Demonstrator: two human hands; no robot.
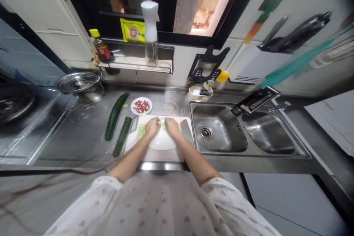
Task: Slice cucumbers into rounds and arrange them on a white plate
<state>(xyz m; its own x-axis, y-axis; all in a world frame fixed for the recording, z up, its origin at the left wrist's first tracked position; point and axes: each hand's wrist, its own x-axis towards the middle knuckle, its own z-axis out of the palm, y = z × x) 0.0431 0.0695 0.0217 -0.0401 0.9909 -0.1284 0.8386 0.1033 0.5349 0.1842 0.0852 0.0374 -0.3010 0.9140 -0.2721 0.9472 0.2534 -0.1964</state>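
Observation:
A white cutting board (177,153) lies on the steel counter in front of me. My left hand (152,126) and my right hand (172,125) are side by side at the board's far edge, fingers curled down onto pale green cucumber slices (162,122). More cucumber slices (141,131) lie just left of my left hand. A white plate (162,142) sits on the board under my wrists. A knife blade (186,129) rests flat on the board to the right of my right hand.
Two dark cucumbers (114,116) (122,136) lie left of the board. A small plate of red pieces (141,106) stands behind it. A lidded steel pot (80,85) is at far left, a double sink (221,132) with a tap (254,100) to the right.

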